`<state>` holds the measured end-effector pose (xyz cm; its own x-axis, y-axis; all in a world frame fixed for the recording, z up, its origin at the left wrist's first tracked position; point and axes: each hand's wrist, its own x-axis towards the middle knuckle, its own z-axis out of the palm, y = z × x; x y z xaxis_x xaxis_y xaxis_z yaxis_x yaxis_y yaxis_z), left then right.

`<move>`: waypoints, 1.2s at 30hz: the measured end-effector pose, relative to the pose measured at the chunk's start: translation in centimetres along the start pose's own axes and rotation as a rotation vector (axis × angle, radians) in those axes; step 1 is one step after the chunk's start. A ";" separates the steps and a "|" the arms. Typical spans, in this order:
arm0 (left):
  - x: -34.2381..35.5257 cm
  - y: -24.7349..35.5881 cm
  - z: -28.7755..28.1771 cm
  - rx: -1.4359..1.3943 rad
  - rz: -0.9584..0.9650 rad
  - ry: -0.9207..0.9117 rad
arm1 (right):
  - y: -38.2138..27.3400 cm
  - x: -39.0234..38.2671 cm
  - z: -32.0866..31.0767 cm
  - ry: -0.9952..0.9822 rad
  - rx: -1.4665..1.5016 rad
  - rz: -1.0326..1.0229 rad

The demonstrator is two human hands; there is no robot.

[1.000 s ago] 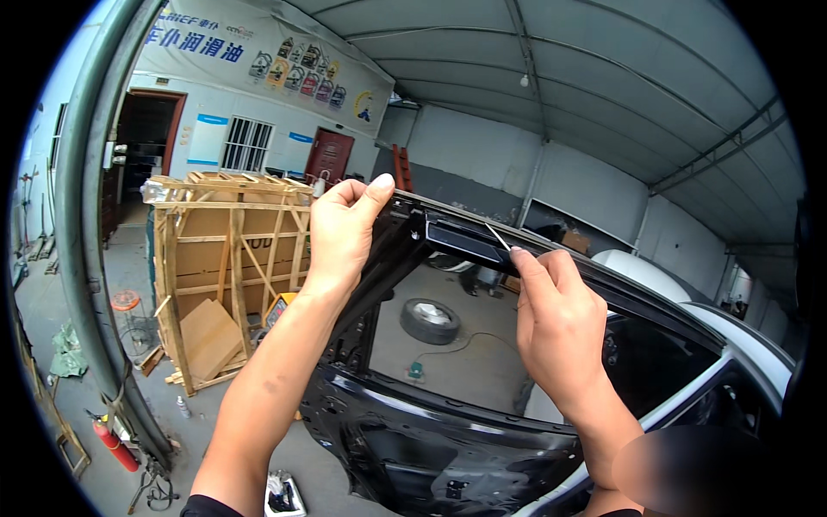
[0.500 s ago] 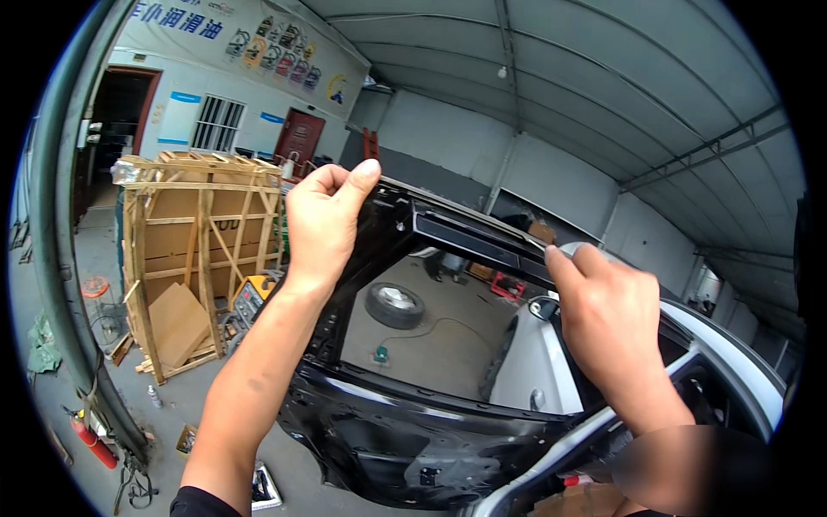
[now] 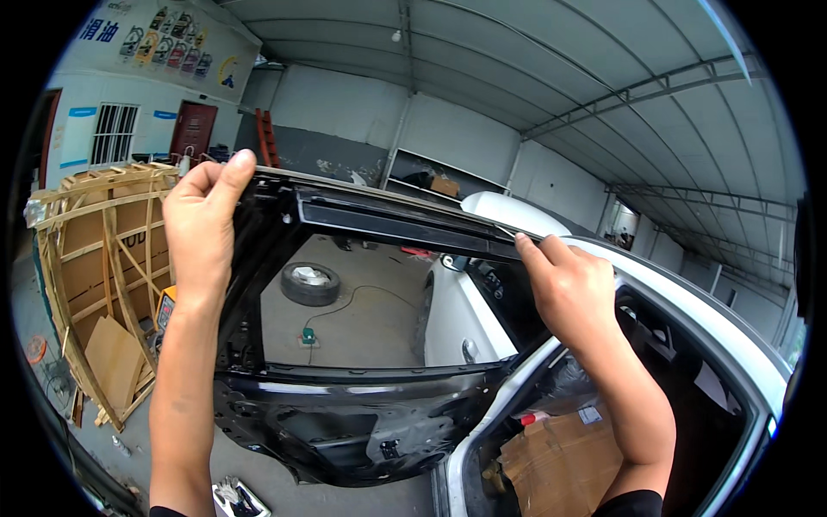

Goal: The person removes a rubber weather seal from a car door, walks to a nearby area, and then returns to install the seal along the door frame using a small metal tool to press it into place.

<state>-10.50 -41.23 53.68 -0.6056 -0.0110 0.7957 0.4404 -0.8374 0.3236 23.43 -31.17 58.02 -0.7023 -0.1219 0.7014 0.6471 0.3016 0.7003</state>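
A black car door (image 3: 345, 379) with its inner panel bare stands open before me. Along the top of its window frame (image 3: 388, 226) runs a thin dark trim strip (image 3: 362, 187). At the upper left corner, my left hand (image 3: 201, 228) pinches the strip's end between thumb and curled fingers. My right hand (image 3: 570, 280) is closed at the frame's right end, knuckles up. From its fingertips a thin, light-coloured pointed tool (image 3: 506, 230) reaches to the top edge; the grip on it is mostly hidden.
The white car body (image 3: 689, 310) rises at the right, with flattened cardboard (image 3: 560, 461) inside. Through the window opening show a tyre (image 3: 310, 284) and a white door (image 3: 461, 314). A wooden crate (image 3: 108, 284) stands at the left. On the floor below lies a white tray (image 3: 237, 500).
The view has swung right, so the surroundings sit further left. My right hand has moved rightward along the frame, away from my left hand, which keeps its pinch at the corner.
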 end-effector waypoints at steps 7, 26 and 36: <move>-0.2 -0.3 0.2 -0.037 -0.020 0.007 | 2.3 -2.6 1.7 -0.029 -0.082 0.033; 0.5 -0.7 -0.4 -0.081 -0.006 -0.031 | -3.3 -3.3 4.8 0.435 0.024 0.175; 0.0 0.0 -0.1 -0.058 -0.018 -0.031 | -7.7 0.5 4.7 0.456 0.118 0.253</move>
<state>-10.58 -41.33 53.62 -0.5917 0.0210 0.8059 0.3899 -0.8675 0.3088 16.75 -29.15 52.34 -0.3114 -0.4228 0.8511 0.7232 0.4755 0.5008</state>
